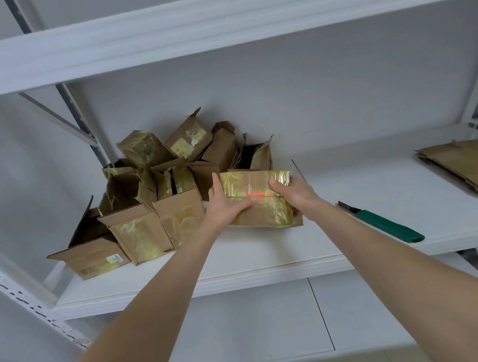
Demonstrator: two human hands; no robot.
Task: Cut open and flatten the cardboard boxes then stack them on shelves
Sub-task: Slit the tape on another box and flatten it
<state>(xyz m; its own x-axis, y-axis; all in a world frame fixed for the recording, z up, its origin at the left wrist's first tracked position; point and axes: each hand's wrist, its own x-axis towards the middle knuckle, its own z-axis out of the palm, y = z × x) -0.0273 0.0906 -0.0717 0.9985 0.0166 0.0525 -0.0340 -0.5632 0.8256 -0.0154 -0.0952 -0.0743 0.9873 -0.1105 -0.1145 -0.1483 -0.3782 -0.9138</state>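
Observation:
A brown cardboard box wrapped in yellowish tape sits on the white shelf, near its middle. My left hand grips its left side, thumb across the front. My right hand grips its right side, thumb on top. A heap of several opened, taped cardboard boxes lies to the left of it. A green-handled utility knife lies on the shelf to the right of my right forearm. Flattened cardboard is stacked at the shelf's far right.
Another white shelf board runs overhead. A metal upright with slots stands at the lower left. A lower shelf shows beneath the one I work on.

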